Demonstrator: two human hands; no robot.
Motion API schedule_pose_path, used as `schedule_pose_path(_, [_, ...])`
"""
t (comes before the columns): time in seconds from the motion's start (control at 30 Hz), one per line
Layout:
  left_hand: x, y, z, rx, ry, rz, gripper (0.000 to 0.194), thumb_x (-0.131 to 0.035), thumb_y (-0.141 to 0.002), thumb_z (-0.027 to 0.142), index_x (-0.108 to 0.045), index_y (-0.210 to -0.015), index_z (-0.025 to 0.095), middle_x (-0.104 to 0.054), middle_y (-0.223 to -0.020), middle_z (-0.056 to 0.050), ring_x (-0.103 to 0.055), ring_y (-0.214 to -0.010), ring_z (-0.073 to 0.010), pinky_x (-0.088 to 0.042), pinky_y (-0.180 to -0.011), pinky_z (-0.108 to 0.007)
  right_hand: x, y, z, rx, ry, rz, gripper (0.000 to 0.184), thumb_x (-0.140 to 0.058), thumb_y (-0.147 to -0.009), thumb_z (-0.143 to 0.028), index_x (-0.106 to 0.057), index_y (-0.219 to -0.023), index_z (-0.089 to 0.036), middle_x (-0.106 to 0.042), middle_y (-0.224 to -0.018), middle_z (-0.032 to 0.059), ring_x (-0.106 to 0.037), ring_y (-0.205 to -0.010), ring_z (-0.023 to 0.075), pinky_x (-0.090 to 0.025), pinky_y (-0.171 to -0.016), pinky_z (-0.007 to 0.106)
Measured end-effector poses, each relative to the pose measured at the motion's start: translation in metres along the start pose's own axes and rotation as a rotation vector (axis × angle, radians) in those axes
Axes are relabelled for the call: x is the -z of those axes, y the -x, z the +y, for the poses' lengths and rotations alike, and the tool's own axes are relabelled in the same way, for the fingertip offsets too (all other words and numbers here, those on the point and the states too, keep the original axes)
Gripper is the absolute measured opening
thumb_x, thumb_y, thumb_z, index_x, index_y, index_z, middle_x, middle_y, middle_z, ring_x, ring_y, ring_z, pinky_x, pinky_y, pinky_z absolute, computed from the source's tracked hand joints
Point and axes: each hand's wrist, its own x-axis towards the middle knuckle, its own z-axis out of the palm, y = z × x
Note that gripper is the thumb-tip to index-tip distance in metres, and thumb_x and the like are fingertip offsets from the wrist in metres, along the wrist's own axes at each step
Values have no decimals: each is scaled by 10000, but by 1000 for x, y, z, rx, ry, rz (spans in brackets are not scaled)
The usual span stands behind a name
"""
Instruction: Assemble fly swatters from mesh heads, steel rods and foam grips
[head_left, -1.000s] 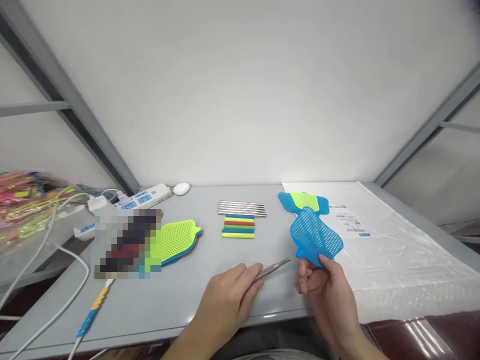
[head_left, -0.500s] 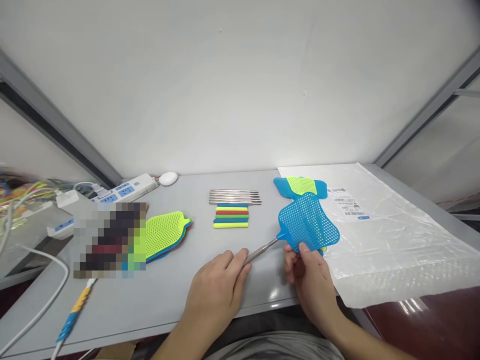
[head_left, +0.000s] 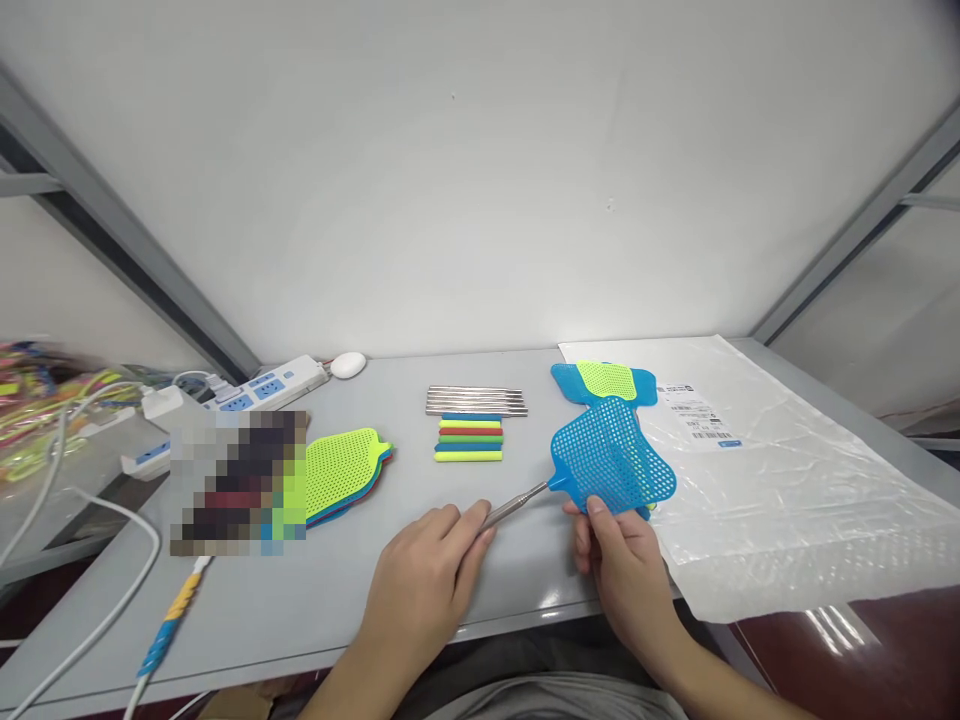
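My left hand (head_left: 427, 570) is closed around a metal telescopic rod (head_left: 514, 508), whose thin end points right and meets the neck of a blue fly swatter head (head_left: 611, 455). Thumb and fingers of my right hand (head_left: 626, 555) pinch the near edge of that perforated blue head. Whether the rod sits inside the neck or only touches it, I cannot tell. Beyond the held head, blue and yellow-green swatter heads (head_left: 607, 380) lie piled. To the left is a stack of swatter heads (head_left: 341, 470) with a yellow-green one on top.
Several metal rods (head_left: 476, 400) lie in a row mid-table, with coloured handle sleeves (head_left: 469, 440) just nearer. A white plastic mailer (head_left: 780, 500) covers the right side. On the left are a power strip (head_left: 274, 387), a white cable (head_left: 112, 620) and a pixelated object (head_left: 236, 485).
The rod's tip and the swatter head's neck, apart at first, have come together. My right hand has turned the head so its neck faces the rod. The camera view has shifted slightly.
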Motion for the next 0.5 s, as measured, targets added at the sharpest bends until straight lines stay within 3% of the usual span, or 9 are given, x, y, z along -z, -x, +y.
schedule_pose_path(0.27, [-1, 1, -1, -40, -6, -11, 295, -410, -1010, 336, -600, -1196, 207, -618, -782, -29, -593, -704, -193, -418, -627, -300, 3, -1, 5, -18, -87, -26, 462, -565, -913, -500, -622, -591, -173, -544, -519, -6, -459, -484, 116, -380, -551, 266])
schedule_pose_path(0.4, [0, 1, -1, -55, -9, -21, 287, -420, -1007, 325, -595, -1200, 203, -615, -781, -23, -586, -695, -194, -409, -622, -308, 4, -2, 3, -31, -117, -37, 348, -623, -867, -473, -685, -734, -157, -523, -500, -27, -460, -462, 117, -363, -496, 257])
schedule_pose_path(0.5, [0, 1, -2, -72, -11, -26, 278, -418, -1008, 311, -592, -1197, 206, -608, -770, -15, -575, -677, -190, -401, -613, -310, 6, -2, 1, -57, -186, -45, 293, -642, -816, -429, -676, -697, -163, -529, -503, -24, -445, -441, 116, -350, -459, 258])
